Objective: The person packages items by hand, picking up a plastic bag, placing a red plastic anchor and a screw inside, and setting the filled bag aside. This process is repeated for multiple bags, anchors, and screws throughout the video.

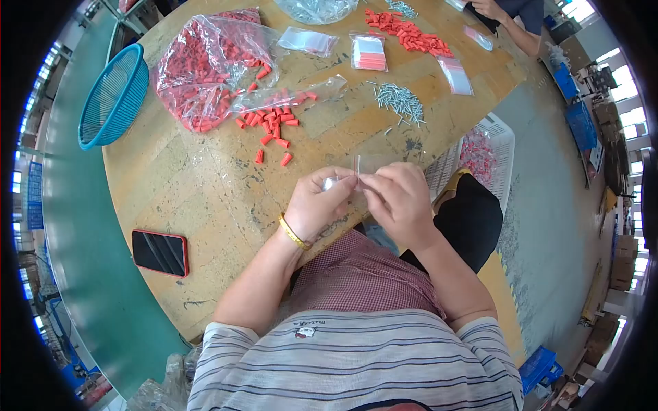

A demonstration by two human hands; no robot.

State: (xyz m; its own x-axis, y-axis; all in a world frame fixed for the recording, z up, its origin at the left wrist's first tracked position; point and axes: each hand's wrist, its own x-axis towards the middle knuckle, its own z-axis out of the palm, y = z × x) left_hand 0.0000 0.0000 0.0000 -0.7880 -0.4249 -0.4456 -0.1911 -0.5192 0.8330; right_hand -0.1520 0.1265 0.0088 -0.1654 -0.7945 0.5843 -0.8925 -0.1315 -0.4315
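Observation:
Near the table's front edge, my left hand [321, 200] and my right hand [399, 200] meet, both with fingers pinched on a small clear plastic bag [368, 163]. Something shiny shows between the left thumb and fingers; its shape is unclear. Just beyond the hands lie loose red plastic caps [274, 127], spilling from a large clear bag of red caps [195, 75]. A pile of grey screws [399, 101] sits behind my right hand. Farther back are a stack of small bags [369, 52] and a long heap of red caps [411, 33].
A blue-green basket [115, 96] stands at the left table edge, a phone [160, 253] nearer. To the right, below the table, a white crate [506, 147] holds small red-and-clear packets. Another person's arm [517, 31] rests at the far right of the table [212, 205].

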